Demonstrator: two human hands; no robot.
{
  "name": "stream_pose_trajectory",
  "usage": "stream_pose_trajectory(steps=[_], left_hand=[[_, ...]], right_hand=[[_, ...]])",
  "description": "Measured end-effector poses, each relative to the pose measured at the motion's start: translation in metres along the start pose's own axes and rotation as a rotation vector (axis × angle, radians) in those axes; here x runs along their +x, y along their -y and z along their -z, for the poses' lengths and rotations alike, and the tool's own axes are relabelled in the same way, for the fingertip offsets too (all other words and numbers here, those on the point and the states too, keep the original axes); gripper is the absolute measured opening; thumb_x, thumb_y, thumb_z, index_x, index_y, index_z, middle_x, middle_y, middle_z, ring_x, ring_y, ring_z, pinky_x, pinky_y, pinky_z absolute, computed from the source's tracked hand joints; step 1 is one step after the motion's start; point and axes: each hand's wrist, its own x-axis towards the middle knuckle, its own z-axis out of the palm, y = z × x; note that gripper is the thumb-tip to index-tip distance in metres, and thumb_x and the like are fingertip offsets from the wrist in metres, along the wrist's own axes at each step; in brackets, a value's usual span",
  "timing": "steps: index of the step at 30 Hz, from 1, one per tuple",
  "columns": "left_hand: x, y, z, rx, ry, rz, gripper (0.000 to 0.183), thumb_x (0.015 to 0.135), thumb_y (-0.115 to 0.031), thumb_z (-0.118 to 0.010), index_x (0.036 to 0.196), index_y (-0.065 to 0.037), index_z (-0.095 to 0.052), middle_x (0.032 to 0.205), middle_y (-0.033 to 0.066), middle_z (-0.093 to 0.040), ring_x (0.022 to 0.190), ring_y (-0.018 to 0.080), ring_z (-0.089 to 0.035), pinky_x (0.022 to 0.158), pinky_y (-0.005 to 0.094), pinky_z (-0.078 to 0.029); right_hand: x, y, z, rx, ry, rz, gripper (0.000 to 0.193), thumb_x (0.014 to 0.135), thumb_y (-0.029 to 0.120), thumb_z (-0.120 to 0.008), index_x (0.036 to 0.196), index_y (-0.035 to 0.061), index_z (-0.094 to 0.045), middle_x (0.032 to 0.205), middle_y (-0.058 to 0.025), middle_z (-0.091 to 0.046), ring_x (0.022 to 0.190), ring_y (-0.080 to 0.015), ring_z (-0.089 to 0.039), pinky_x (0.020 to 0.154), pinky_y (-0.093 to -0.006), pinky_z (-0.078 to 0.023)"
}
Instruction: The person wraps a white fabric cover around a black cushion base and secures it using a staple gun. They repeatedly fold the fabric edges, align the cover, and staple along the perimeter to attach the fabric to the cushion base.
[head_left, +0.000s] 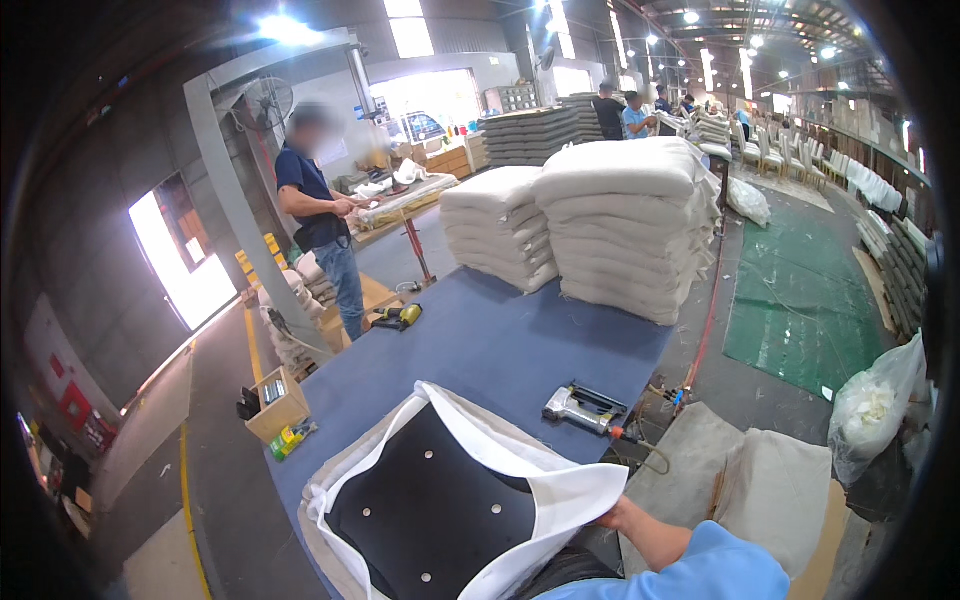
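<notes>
A chair seat lies underside up on the blue-topped table, close to me. Its black base board has several round holes. White lining fabric stands up loosely around the board, with beige cover cloth outside it on the left. At the seat's right corner, my right hand is closed on the edge of the white fabric; some of its fingers are hidden behind the cloth. My left hand is out of view. Beyond the seat, toward the table's right edge, rests a silver staple gun with a hose attached.
Two tall stacks of beige padded seats fill the table's far end. A yellow-and-black staple gun lies at the left edge, near a wooden box. One person works at another table. A plastic bag sits on the right.
</notes>
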Motion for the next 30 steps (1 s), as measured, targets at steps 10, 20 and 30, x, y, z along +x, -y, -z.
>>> stream_pose_trajectory(steps=[10,20,30], left_hand=[[-0.005,-0.002,0.008,-0.051,0.016,-0.01,0.085,0.095,-0.055,-0.072,0.162,-0.012,-0.043,0.149,0.0208,-0.061,0.136,0.0441,-0.056,0.114,0.0581,-0.044],[-0.016,-0.008,0.011,-0.087,0.017,-0.012,0.085,0.095,-0.056,-0.071,0.162,-0.013,-0.043,0.15,0.0206,-0.061,0.137,0.0428,-0.055,0.115,0.0589,-0.043],[-0.016,-0.025,0.012,-0.116,0.021,-0.026,0.086,0.095,-0.058,-0.071,0.163,-0.013,-0.042,0.15,0.0204,-0.06,0.138,0.0415,-0.055,0.116,0.0598,-0.042]], right_hand=[[-0.027,-0.015,-0.022,-0.243,-0.167,-0.164,0.044,0.101,0.054,-0.064,0.125,0.0185,-0.075,0.126,-0.0065,-0.076,0.115,-0.0244,-0.072,0.101,-0.0514,-0.057],[-0.051,-0.034,-0.049,-0.535,-0.284,0.072,0.051,0.103,0.058,-0.055,0.128,0.0152,-0.069,0.118,-0.0089,-0.075,0.1,-0.0306,-0.073,0.083,-0.0538,-0.061],[-0.068,-0.024,-0.055,-0.609,-0.181,-0.055,0.044,0.105,0.05,-0.055,0.114,0.0096,-0.069,0.084,-0.0109,-0.072,0.068,-0.0227,-0.073,0.059,-0.0386,-0.061]])
